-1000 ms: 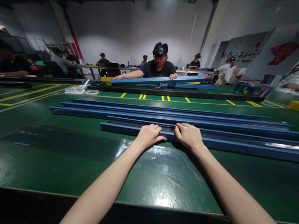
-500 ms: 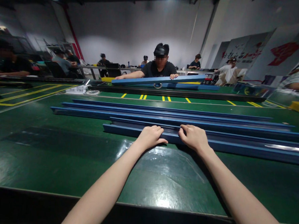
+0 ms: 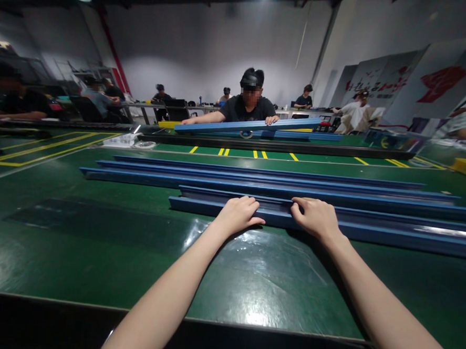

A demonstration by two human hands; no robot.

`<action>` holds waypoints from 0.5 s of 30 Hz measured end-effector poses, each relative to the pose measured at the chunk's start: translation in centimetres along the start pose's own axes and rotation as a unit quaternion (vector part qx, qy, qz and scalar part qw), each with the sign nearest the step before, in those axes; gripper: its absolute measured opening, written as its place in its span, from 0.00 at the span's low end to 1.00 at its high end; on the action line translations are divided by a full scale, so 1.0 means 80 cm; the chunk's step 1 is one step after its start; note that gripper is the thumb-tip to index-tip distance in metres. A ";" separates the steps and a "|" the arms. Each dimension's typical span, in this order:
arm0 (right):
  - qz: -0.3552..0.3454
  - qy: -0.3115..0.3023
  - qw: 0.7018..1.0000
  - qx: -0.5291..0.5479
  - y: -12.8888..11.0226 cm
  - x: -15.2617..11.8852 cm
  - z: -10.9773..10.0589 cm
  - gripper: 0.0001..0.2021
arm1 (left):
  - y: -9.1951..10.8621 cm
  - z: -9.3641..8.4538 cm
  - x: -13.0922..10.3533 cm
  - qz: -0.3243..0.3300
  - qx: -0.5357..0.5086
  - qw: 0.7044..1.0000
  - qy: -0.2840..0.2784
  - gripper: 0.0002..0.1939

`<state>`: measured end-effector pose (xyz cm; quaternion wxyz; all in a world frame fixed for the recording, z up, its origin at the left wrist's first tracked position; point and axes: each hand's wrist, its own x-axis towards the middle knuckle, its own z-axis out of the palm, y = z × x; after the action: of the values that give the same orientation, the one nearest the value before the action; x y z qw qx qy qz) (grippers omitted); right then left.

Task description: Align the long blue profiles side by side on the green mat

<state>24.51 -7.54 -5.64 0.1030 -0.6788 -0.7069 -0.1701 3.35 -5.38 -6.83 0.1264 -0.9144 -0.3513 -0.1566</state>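
Both hands, the left hand (image 3: 238,215) and right hand (image 3: 316,217), rest palm-down with fingers curled over the nearest blue rail (image 3: 371,231) on the desk (image 3: 95,240), apparently positioning it; next calls for an even two-handed slide.

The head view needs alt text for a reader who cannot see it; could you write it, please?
Both hands, left hand and right hand, rest palm-down on the nearest blue rail on a green table. More blue rails lie behind.

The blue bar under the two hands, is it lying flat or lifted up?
Lying flat. The nearest blue bar rests along the green table, with the left hand and right hand on it.
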 end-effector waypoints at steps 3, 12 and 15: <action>0.004 -0.001 1.000 0.003 0.000 0.000 0.000 0.19 | 0.000 -0.001 0.000 0.006 0.000 1.000 -0.007 0.18; -0.003 -0.005 1.000 0.001 0.001 0.000 0.001 0.20 | -0.001 0.002 -0.001 0.014 0.002 1.000 -0.005 0.17; -0.016 -0.003 1.000 0.001 0.002 0.000 0.001 0.20 | -0.002 0.001 0.000 0.016 0.009 1.000 -0.011 0.17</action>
<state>24.65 -7.53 -5.74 0.0987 -0.6675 -0.7185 -0.1687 3.26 -5.27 -6.93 0.1333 -0.9205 -0.3390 -0.1413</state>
